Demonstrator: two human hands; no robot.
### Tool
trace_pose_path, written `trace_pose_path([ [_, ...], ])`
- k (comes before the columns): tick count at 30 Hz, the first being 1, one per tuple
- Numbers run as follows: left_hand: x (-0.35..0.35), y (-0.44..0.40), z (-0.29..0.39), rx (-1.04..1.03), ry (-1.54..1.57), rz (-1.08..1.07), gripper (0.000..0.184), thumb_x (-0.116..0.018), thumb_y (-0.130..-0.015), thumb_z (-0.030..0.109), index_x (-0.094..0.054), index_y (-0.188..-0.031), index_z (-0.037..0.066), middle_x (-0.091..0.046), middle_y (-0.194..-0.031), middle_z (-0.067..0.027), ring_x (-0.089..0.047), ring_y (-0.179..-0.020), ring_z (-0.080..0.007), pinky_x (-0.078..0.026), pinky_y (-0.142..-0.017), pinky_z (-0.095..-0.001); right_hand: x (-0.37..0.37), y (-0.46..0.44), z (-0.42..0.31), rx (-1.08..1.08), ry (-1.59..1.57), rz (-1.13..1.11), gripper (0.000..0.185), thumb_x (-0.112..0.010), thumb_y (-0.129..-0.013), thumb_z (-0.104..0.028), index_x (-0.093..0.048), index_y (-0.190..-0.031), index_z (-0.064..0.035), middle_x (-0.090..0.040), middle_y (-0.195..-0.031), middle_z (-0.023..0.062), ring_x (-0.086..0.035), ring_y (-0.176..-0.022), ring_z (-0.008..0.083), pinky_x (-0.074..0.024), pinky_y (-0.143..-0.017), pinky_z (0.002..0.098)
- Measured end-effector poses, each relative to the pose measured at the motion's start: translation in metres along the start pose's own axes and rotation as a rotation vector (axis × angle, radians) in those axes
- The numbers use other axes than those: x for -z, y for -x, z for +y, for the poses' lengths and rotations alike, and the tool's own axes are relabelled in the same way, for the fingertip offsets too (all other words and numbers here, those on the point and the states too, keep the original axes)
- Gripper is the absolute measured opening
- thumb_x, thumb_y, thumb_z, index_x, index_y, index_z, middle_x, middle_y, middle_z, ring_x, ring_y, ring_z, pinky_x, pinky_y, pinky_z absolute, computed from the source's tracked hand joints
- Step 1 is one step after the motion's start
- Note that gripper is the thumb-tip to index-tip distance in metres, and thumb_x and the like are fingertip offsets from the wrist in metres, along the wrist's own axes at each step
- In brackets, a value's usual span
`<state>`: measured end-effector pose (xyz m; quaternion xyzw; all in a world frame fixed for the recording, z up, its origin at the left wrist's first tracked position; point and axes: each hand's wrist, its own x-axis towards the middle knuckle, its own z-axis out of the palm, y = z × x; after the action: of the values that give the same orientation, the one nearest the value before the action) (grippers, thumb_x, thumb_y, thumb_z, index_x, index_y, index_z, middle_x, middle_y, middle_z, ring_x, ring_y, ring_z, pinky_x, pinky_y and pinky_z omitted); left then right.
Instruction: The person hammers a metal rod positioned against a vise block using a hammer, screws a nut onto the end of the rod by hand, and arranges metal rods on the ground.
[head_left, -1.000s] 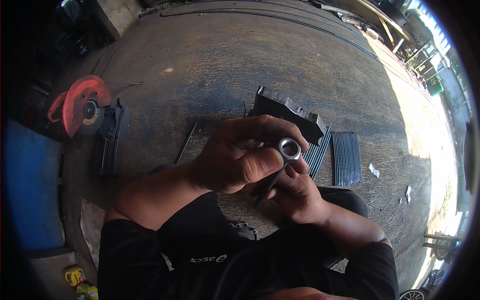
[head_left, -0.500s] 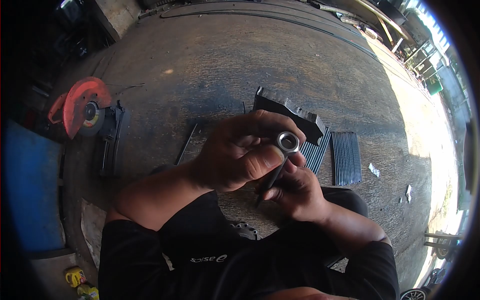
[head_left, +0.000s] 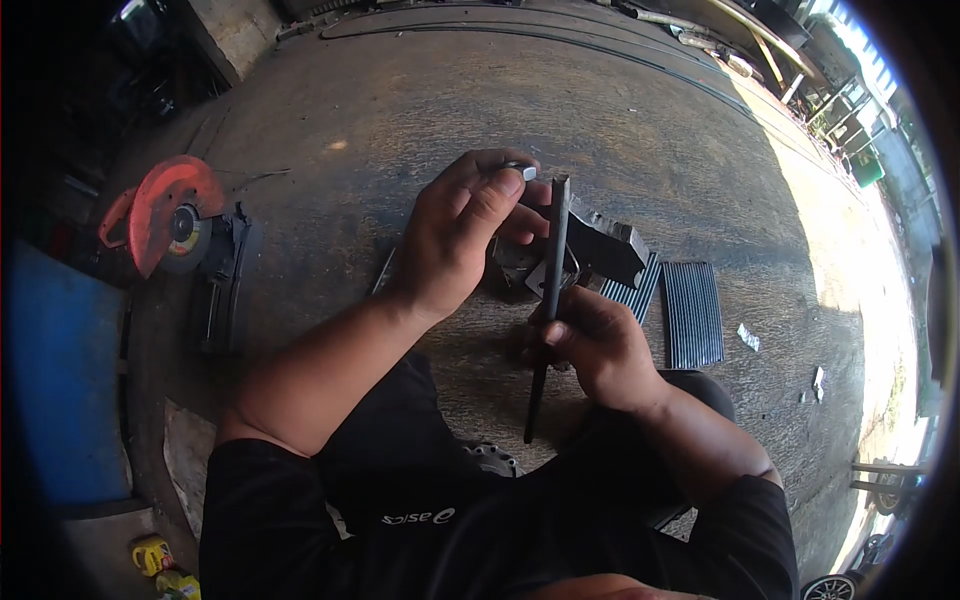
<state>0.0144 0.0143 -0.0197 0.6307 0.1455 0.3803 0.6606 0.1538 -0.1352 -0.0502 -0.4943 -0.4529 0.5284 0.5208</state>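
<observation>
My left hand [head_left: 455, 235] is raised and pinches a small shiny metal nut [head_left: 528, 173] between thumb and forefinger, its other fingers loosely bent. Lower and to the right, my right hand [head_left: 605, 350] is wrapped round a dark metal rod [head_left: 557, 235]. The rod stands nearly upright in view, its bare top end close to the nut but apart from it, its lower end tapering below my fist. Behind the hands lies a dark, jagged-edged metal block [head_left: 612, 245], partly hidden by the rod and my fingers.
A red-guarded cut-off saw [head_left: 175, 215] stands at the left on the worn floor [head_left: 420, 110]. Ribbed dark panels [head_left: 692, 315] lie to the right, with scraps of foil [head_left: 748, 338] beyond. Long thin bars [head_left: 560, 42] lie at the back. Yellow containers [head_left: 150, 553] are at lower left.
The nut was held over the rod's end close to the camera. My left hand has moved up and away with the nut, and the rod has swung upright in my right hand.
</observation>
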Motion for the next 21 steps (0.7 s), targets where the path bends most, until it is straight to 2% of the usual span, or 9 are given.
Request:
trace_pose_path([
  [2,0.001,-0.001,-0.009,0.058,0.025,0.002,0.030,-0.049,-0.099,0.027,-0.054,-0.117,0.004,-0.062,-0.104,-0.0077,-0.066,-0.086,-0.0138,-0.052,-0.075,-0.0271,-0.001,-0.002,-0.002,-0.094,-0.136,-0.003,0.019,-0.056,-0.096,-0.013,-0.057,-0.105,0.0032,-0.065,-0.084,0.0080,-0.064,-0.077,0.0142,-0.0527,-0.071,0.0285],
  [5,0.004,-0.001,-0.019,0.181,0.014,-0.054,0.024,-0.052,-0.098,0.022,-0.055,-0.114,0.005,-0.063,-0.098,-0.0048,-0.064,-0.084,-0.0122,-0.050,-0.074,-0.0259,0.003,-0.005,-0.004,-0.159,-0.090,-0.003,0.022,-0.054,-0.097,-0.014,-0.056,-0.110,0.0042,-0.065,-0.086,0.0088,-0.065,-0.080,0.0150,-0.0533,-0.071,0.0287],
  [9,0.005,0.001,-0.032,0.185,0.007,-0.092,0.021,-0.054,-0.097,0.021,-0.056,-0.111,0.005,-0.063,-0.097,-0.0039,-0.063,-0.083,-0.0115,-0.050,-0.074,-0.0256,0.003,-0.011,-0.001,-0.137,-0.040,0.060,0.023,-0.054,-0.097,-0.014,-0.056,-0.111,0.0047,-0.065,-0.087,0.0087,-0.066,-0.081,0.0152,-0.0536,-0.071,0.0288],
  [12,0.009,0.003,-0.052,0.265,-0.093,-0.105,0.018,-0.055,-0.096,0.019,-0.057,-0.108,0.005,-0.062,-0.097,-0.0031,-0.063,-0.082,-0.0111,-0.050,-0.074,-0.0252,0.005,-0.019,0.010,-0.128,-0.030,0.112,0.022,-0.053,-0.097,-0.013,-0.057,-0.111,0.0043,-0.065,-0.086,0.0090,-0.066,-0.080,0.0161,-0.0536,-0.070,0.0287],
  [14,0.011,0.004,-0.074,0.178,-0.229,-0.095,0.018,-0.056,-0.096,0.018,-0.059,-0.102,0.002,-0.066,-0.093,-0.0076,-0.067,-0.077,-0.0156,-0.053,-0.072,-0.0276,0.012,-0.031,0.023,-0.083,0.086,0.170,0.024,-0.059,-0.094,-0.016,-0.060,-0.107,0.0031,-0.068,-0.084,0.0107,-0.067,-0.076,0.0172,-0.0535,-0.069,0.0299],
  [16,0.019,0.005,-0.099,0.273,-0.368,-0.054,0.020,-0.056,-0.095,0.019,-0.060,-0.103,0.002,-0.067,-0.091,-0.0067,-0.067,-0.075,-0.0151,-0.053,-0.070,-0.0273,0.025,-0.059,0.057,-0.033,0.312,0.261,0.028,-0.066,-0.088,-0.023,-0.065,-0.101,0.0018,-0.069,-0.082,0.0126,-0.068,-0.075,0.0184,-0.0532,-0.069,0.0312],
  [17,0.021,0.003,-0.107,0.383,-0.395,-0.060,0.020,-0.053,-0.097,0.019,-0.058,-0.105,0.002,-0.065,-0.089,-0.0048,-0.064,-0.082,-0.0125,-0.051,-0.074,-0.0267,0.025,-0.067,0.058,-0.063,0.365,0.274,0.032,-0.069,-0.085,-0.027,-0.066,-0.099,0.0016,-0.070,-0.083,0.0136,-0.069,-0.075,0.0203,-0.0531,-0.070,0.0325],
  [19,0.026,0.004,-0.121,0.409,-0.549,0.002,0.020,-0.054,-0.096,0.019,-0.059,-0.103,0.001,-0.066,-0.090,-0.0062,-0.065,-0.079,-0.0131,-0.052,-0.072,-0.0273,0.022,-0.083,0.067,-0.089,0.403,0.279,0.036,-0.071,-0.082,-0.030,-0.067,-0.097,0.0013,-0.070,-0.084,0.0146,-0.069,-0.075,0.0223,-0.0531,-0.070,0.0337],
  [21,0.037,0.010,-0.128,0.430,-0.704,0.078,0.020,-0.055,-0.095,0.019,-0.060,-0.102,0.001,-0.067,-0.090,-0.0076,-0.066,-0.077,-0.0138,-0.052,-0.069,-0.0279,0.016,-0.105,0.089,-0.142,0.532,0.274,0.040,-0.072,-0.080,-0.033,-0.067,-0.099,0.0018,-0.070,-0.090,0.0184,-0.069,-0.084,0.0283,-0.0530,-0.076,0.0366],
])
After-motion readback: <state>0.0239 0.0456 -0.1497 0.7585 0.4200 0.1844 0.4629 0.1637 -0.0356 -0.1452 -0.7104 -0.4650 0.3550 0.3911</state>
